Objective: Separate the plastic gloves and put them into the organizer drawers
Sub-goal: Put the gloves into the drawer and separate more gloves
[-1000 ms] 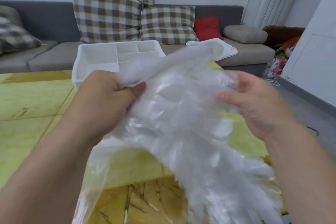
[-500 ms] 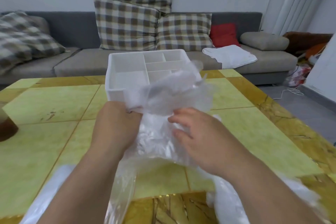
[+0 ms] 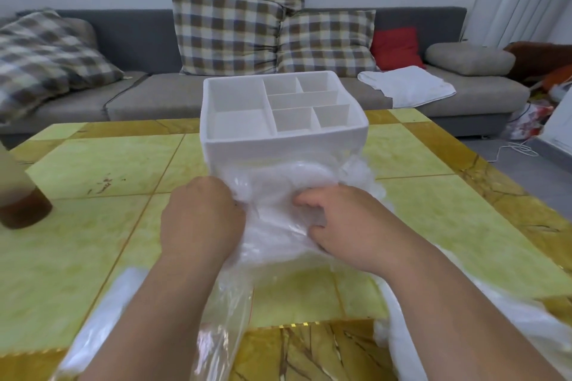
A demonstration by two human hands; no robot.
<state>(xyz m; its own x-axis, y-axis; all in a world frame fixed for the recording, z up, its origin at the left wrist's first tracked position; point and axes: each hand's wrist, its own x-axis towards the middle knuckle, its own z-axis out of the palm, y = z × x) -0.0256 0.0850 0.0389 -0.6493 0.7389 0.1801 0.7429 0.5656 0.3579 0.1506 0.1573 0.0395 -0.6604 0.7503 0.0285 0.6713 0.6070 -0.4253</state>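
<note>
**Bundle of plastic gloves [image 3: 278, 195], held before organizer [image 3: 278, 148]**

Crumpled clear mass low over the desk [image 3: 108, 164], just in front of the white organizer, overlapping its front wall; left hand [image 3: 201, 219] fingers clamped on its left side; right hand [image 3: 346, 226] fingers curled into its right side.

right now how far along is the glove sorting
Nothing looks stored: the organizer compartments in view are bare. In hand: left hand and right hand both grip a clump of gloves just in front of it. Left to do: separating them and putting all away, including more plastic by the near table edge.
</note>
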